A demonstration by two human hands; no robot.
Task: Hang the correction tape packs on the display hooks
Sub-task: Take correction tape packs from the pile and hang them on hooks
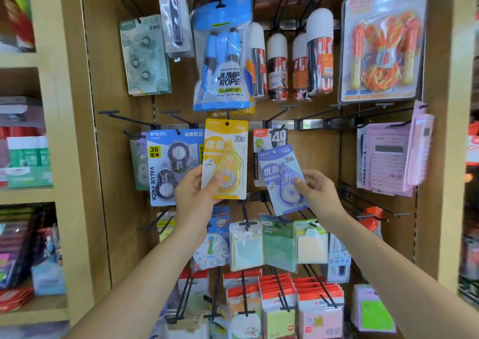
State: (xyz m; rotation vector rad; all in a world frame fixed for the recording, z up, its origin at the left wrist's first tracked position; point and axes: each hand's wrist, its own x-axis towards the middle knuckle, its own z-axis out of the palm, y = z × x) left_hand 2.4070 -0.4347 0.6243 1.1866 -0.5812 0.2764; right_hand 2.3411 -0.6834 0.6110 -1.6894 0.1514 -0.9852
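My left hand (pixel 193 192) grips a yellow correction tape pack (pixel 225 157) by its lower left, holding it upright with its hang hole up by the metal rail. My right hand (pixel 317 189) pinches a blue correction tape pack (pixel 281 175) by its lower right edge; that pack is tilted and lies in front of a red-and-white 40 m pack (pixel 269 137) hanging behind. A blue value pack (pixel 169 165) of correction tapes hangs on a hook just left of my left hand. Whether the yellow pack's hole sits on a hook cannot be told.
Bare black hooks (pixel 321 110) jut out along the rail (pixel 305 124) to the right. Jump ropes (pixel 223 61), tubes and pink calculators (pixel 388 157) hang around. Sticky notes and a toy clock (pixel 211 250) hang below my arms. Wooden shelf sides frame the bay.
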